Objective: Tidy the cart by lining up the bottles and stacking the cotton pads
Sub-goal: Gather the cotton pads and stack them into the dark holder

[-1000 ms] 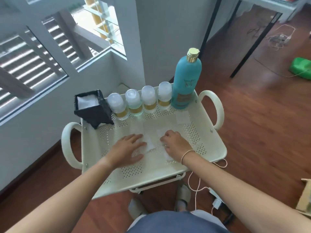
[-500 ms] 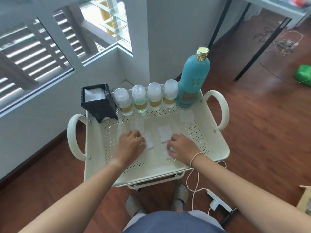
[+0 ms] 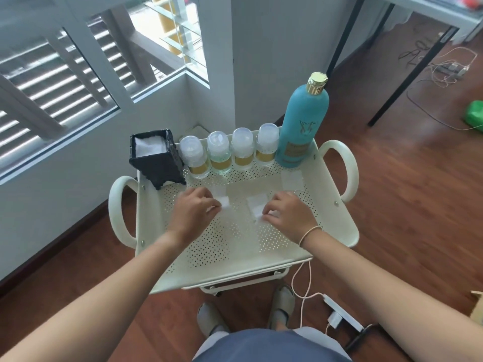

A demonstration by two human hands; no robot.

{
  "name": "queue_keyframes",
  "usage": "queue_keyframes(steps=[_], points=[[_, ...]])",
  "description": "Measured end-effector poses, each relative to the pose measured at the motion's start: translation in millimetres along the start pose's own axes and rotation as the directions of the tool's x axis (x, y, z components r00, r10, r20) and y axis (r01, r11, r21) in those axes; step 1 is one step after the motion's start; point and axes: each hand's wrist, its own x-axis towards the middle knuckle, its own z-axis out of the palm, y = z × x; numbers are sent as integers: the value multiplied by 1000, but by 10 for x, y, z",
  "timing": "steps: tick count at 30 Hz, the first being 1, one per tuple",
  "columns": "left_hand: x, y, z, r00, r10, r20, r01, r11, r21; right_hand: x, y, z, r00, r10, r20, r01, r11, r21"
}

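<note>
Bright daylight from window (image 3: 78, 74) upper left; soft shadows, slight blur, wide-angle edge distortion.

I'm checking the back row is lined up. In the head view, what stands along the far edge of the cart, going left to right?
Black holder with white pads → four small clear bottles with yellow labels → tall teal bottle with gold cap.

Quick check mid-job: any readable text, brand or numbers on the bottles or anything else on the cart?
Teal bottle: a gold script line and emblem, too blurred to read.
Teal bottle's lower gold label: blurred, unreadable.
Four small bottles: gold bands, no legible text.
Black holder: no text visible.
</note>
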Motion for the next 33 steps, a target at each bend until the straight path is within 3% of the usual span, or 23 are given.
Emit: queue_keyframes(steps=[8, 16, 28, 33], points=[[265, -203, -75, 999, 11, 34, -12, 999, 50, 297, -68, 13, 1000, 10, -27, -11, 999, -31], [274, -252, 124, 986, -40, 163, 35, 999, 32, 354, 9, 182, 989, 52, 138, -33, 990, -138], [297, -249, 191, 990, -84, 115, 87, 996, -23, 386, 19, 246, 994, 53, 93, -44, 995, -87], [337, -274, 70, 996, -87, 25, 88, 995, -47, 402, 5, 184, 994, 83, 74, -82, 997, -8]])
